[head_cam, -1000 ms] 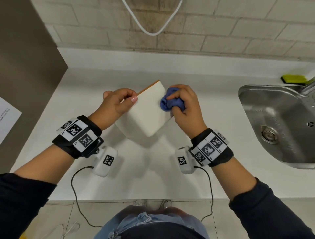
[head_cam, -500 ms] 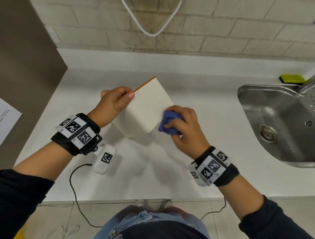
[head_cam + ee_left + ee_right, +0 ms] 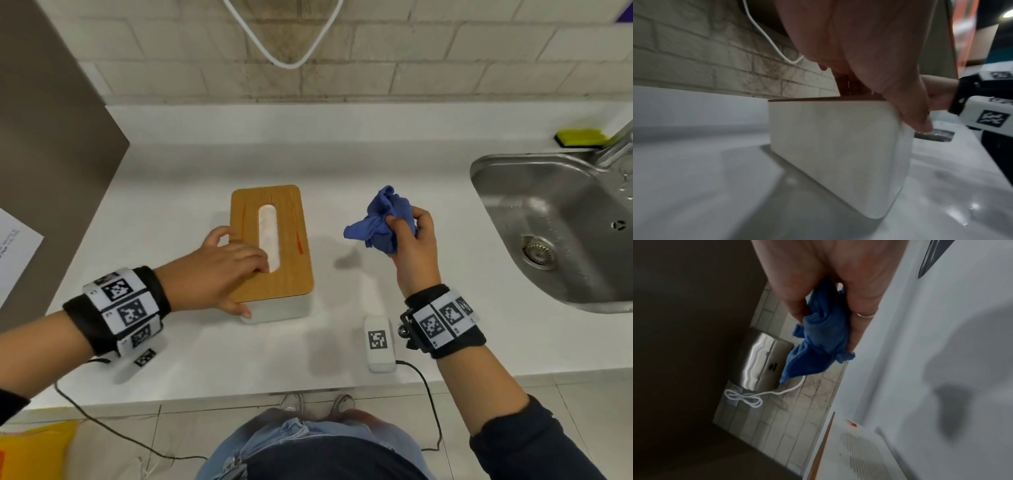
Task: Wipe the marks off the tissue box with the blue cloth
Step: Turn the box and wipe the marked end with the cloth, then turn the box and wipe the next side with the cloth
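The left hand (image 3: pixel 224 270) lies palm-down, fingers apparently flat, thumb hooked downward at its near side. The right hand (image 3: pixel 414 246) is raised, fingers curled shut.

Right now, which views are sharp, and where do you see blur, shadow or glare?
Head view: sharp, evenly lit; the cloth casts a soft shadow on the counter; brick lines bow from the wide lens. Left wrist view: the box is fairly clear, the left hand blurred, small glints on the counter. Right wrist view: dim, smeared; the right hand is soft.
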Action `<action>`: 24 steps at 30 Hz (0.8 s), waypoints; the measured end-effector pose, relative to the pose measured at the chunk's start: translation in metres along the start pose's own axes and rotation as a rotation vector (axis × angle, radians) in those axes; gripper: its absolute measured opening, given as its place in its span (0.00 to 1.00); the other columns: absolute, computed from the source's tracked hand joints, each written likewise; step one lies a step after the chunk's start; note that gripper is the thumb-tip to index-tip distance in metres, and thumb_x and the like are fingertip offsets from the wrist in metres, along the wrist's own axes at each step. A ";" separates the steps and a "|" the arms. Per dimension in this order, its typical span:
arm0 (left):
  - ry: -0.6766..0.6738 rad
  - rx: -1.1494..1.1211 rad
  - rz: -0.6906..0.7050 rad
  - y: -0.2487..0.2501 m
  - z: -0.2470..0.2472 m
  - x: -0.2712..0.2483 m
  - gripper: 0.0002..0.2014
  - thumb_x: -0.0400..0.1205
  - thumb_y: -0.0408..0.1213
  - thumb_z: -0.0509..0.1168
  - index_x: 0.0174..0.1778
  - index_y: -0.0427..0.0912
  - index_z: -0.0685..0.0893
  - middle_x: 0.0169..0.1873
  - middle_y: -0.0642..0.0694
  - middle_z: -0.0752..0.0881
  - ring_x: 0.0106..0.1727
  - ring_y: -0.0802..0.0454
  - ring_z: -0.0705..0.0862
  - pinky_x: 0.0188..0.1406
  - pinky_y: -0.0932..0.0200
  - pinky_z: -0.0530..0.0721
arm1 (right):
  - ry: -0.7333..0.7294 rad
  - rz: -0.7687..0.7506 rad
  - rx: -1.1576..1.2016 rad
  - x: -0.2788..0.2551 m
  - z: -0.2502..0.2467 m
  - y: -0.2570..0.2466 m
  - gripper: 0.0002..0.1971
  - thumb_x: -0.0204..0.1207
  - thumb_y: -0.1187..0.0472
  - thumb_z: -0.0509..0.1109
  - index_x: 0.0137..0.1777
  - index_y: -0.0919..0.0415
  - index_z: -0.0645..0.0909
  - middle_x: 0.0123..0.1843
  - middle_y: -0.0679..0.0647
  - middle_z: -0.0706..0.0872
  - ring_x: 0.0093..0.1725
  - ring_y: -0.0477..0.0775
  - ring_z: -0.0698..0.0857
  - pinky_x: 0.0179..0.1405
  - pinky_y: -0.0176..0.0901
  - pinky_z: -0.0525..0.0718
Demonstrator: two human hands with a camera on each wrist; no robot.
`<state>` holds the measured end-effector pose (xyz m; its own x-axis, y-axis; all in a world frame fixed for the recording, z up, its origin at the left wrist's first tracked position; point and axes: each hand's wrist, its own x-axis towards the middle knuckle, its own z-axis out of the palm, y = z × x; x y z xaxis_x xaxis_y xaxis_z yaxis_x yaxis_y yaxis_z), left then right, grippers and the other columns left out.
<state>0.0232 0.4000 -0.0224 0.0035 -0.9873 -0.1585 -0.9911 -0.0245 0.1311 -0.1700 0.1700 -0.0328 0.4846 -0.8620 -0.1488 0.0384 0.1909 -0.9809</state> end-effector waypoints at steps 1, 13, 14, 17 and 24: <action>-0.030 0.048 -0.005 -0.010 0.000 -0.006 0.33 0.67 0.69 0.62 0.63 0.53 0.74 0.61 0.53 0.82 0.66 0.60 0.71 0.73 0.52 0.41 | -0.008 0.026 0.012 -0.001 0.002 0.002 0.07 0.78 0.62 0.65 0.53 0.53 0.72 0.57 0.60 0.83 0.56 0.63 0.84 0.51 0.58 0.84; 0.122 0.136 -0.672 0.012 0.010 -0.018 0.44 0.55 0.75 0.63 0.60 0.48 0.77 0.58 0.48 0.78 0.67 0.48 0.70 0.68 0.46 0.46 | -0.201 0.170 0.111 -0.008 0.036 0.018 0.20 0.76 0.71 0.60 0.68 0.59 0.71 0.62 0.65 0.81 0.50 0.71 0.83 0.41 0.59 0.85; 0.179 0.121 -0.691 0.014 0.017 -0.022 0.41 0.56 0.72 0.64 0.60 0.48 0.77 0.57 0.49 0.79 0.65 0.48 0.72 0.67 0.47 0.47 | -0.199 0.166 0.098 -0.009 0.038 0.019 0.22 0.73 0.69 0.63 0.68 0.59 0.71 0.61 0.63 0.82 0.52 0.71 0.84 0.45 0.62 0.85; 0.321 0.083 -0.689 0.017 0.033 -0.029 0.38 0.58 0.70 0.60 0.57 0.48 0.78 0.55 0.49 0.81 0.63 0.49 0.77 0.70 0.47 0.46 | -0.224 0.160 0.029 -0.011 0.041 0.022 0.27 0.64 0.63 0.68 0.66 0.59 0.72 0.55 0.59 0.84 0.48 0.63 0.86 0.48 0.61 0.85; 0.578 -0.191 -0.677 0.024 0.051 -0.020 0.34 0.67 0.68 0.59 0.60 0.47 0.75 0.58 0.52 0.77 0.64 0.59 0.69 0.63 0.59 0.50 | -0.260 -0.063 -0.237 -0.023 0.049 0.034 0.24 0.68 0.75 0.69 0.58 0.49 0.72 0.53 0.48 0.81 0.48 0.39 0.84 0.45 0.36 0.85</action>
<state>-0.0070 0.4269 -0.0663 0.6941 -0.6759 0.2478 -0.7141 -0.6027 0.3562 -0.1373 0.2190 -0.0571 0.6953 -0.7142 -0.0801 -0.1135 0.0008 -0.9935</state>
